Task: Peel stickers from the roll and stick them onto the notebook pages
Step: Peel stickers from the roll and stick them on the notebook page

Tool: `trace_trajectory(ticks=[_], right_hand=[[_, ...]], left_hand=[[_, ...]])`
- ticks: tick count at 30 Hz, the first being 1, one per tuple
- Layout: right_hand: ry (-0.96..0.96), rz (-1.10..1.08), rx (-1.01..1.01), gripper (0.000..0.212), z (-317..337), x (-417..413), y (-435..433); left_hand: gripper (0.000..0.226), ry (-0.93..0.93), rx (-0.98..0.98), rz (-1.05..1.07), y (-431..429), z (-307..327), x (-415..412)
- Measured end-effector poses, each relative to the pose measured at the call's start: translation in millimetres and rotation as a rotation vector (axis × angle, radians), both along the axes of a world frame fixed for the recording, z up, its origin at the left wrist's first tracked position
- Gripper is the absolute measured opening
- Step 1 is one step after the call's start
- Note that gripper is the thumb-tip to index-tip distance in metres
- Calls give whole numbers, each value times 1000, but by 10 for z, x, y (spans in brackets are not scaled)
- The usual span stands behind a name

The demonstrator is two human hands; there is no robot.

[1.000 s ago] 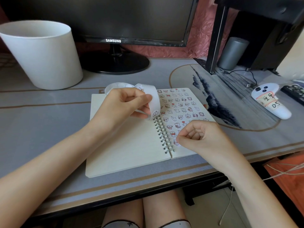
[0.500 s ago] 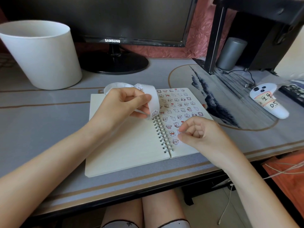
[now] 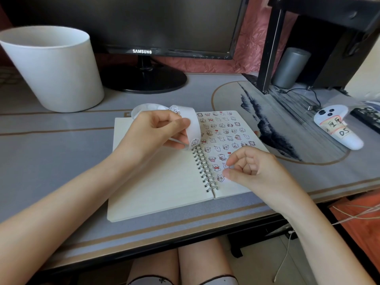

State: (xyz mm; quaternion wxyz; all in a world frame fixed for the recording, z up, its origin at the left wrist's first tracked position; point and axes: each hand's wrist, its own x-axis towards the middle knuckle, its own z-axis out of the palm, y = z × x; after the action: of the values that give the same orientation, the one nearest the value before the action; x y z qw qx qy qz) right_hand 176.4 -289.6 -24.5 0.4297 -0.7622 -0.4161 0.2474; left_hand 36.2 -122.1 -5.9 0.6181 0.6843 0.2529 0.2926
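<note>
quick update from my end: over the last second not much moved. the left hand (image 3: pixel 152 134) hasn't budged, thumb and fingers pinching the sticker roll (image 3: pixel 193 124), whose loose strip curls over the far end of the spiral. the right hand (image 3: pixel 255 169) crept a little farther up the right page (image 3: pixel 224 128) of the notebook (image 3: pixel 156 186), fingers curled, thumb tip down by the near stickers. can't tell if it's pinching a sticker or just pressing one flat. my guess is one's just being placed, so next it reaches back to the roll. right page is nearly full, left page still blank. notebook lies open on the table (image 3: pixel 51 151).
</note>
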Motion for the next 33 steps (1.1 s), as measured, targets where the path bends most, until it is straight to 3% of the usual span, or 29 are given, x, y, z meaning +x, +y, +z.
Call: trace_trajectory(ticks=[4, 13, 18, 21, 33], right_hand=[[14, 18, -9, 23, 6, -11, 0], [4, 65, -33, 9, 63, 38, -20], [1, 42, 171, 2, 227, 20, 105], [-57, 55, 273, 9, 240, -36, 294], [19, 55, 465, 18, 150, -149, 570]], left_hand=[[20, 0, 12, -5, 5, 0, -4], [19, -20, 19, -17, 5, 6, -6], [18, -25, 19, -30, -4, 7, -6], [19, -26, 29, -33, -8, 9, -10], [26, -43, -17, -55, 4, 33, -16]])
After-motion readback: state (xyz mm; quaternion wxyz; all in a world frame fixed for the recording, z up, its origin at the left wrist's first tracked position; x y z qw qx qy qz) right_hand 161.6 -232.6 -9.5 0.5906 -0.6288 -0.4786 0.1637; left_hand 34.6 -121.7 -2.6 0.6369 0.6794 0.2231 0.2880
